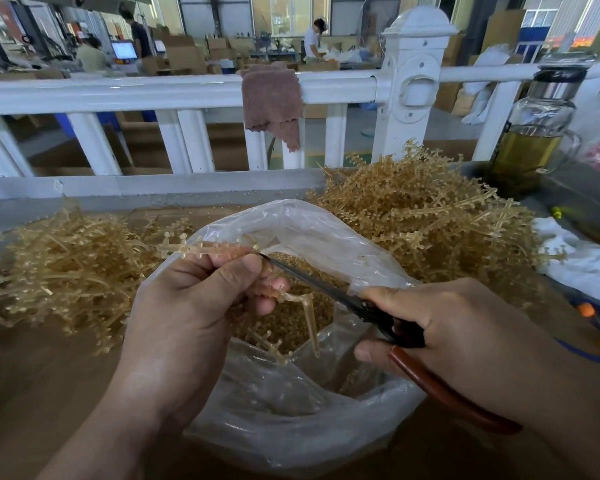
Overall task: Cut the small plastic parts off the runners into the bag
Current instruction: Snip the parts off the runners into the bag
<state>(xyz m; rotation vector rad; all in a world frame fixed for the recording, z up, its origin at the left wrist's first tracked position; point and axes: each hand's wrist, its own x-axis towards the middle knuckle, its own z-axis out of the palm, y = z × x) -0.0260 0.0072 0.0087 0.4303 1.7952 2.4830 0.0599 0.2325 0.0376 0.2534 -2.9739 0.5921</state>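
The left hand pinches a runner between thumb and curled fingers, over the bag. The right hand grips scissors by their brown handles, the blade tip touching the runner at the left fingertips. Below and between both hands the bag stands open on the desk, with cut parts inside. One runner pile lies left of the left hand and another heap beyond the right hand. A bottle stands farther right.
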